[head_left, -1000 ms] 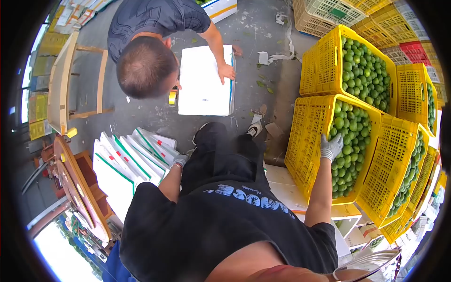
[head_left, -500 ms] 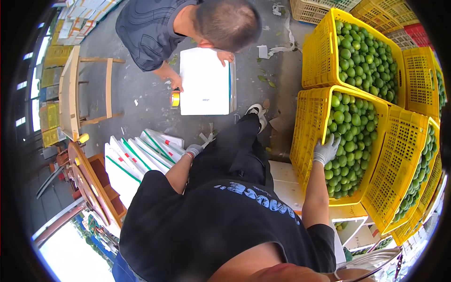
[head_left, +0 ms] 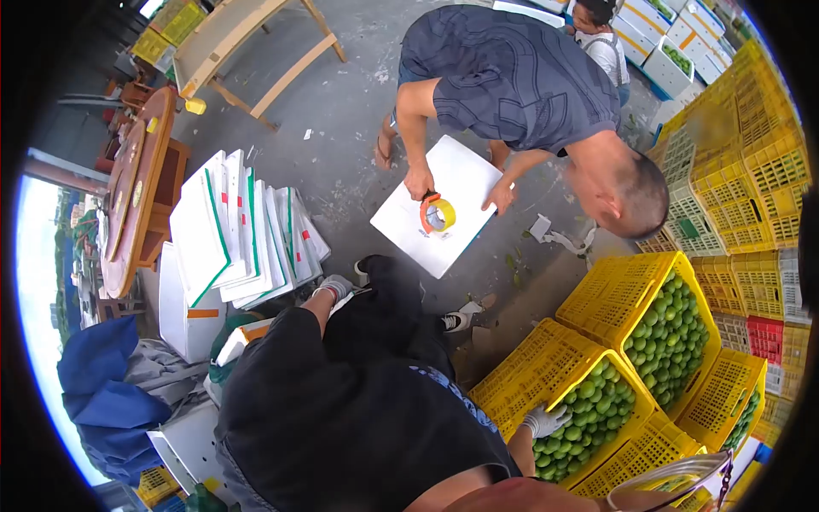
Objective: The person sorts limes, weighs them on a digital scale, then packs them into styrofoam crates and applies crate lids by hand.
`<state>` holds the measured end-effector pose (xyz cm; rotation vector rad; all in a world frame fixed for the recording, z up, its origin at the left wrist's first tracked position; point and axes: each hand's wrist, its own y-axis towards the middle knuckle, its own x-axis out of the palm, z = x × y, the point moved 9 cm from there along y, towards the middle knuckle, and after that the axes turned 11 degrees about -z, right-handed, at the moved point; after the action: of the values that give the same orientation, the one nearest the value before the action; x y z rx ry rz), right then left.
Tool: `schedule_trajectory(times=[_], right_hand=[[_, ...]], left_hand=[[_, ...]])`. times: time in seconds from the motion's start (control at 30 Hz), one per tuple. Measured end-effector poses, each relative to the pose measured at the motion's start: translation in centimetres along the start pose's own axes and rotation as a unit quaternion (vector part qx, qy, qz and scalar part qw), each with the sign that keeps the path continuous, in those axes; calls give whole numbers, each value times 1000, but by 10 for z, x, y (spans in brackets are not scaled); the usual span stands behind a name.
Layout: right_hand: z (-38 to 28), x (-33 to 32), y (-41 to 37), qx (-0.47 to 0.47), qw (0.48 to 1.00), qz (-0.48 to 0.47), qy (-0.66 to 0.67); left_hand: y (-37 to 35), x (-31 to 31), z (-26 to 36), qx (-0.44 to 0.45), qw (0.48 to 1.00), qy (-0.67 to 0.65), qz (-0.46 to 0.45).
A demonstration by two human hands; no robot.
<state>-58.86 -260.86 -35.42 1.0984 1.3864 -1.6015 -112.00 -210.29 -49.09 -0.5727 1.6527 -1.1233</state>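
My right hand, in a pale glove, rests on green limes at the inner edge of a yellow crate, its fingers apart. At my other side, my gloved left hand is beside the stack of white foam lids; its fingers are too small and partly hidden to read. In front of me a co-worker bends over a white foam panel. The co-worker's hand holds an orange tape dispenser with yellow tape on the panel.
Another lime crate stands beyond the nearest one, with stacked crates behind. A wooden frame table and a round wooden tabletop are at the left. Farther back is another person. Blue cloth lies at lower left.
The view has turned, so the crates sit lower and the lids higher. The co-worker has brought the tape dispenser from the floor side onto the panel. My right hand remains at the limes.
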Motion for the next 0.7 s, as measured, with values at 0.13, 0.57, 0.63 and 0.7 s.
schedule_trajectory(times=[0.13,0.57,0.63,0.7], right_hand=[[-6,-1,-15,77,990,25,-113],[-408,248,-269,-352,788,-403,-305],[-497,267,-321,-422,749,-440,-257],[-597,261,-384,-705,605,-259,-266]], left_hand=[[-57,-56,-40,-26,999,24,6],[-145,-205,-415,-368,727,-353,460],[-147,-185,-476,-443,691,-394,414],[-136,-148,-517,-493,659,-449,348]])
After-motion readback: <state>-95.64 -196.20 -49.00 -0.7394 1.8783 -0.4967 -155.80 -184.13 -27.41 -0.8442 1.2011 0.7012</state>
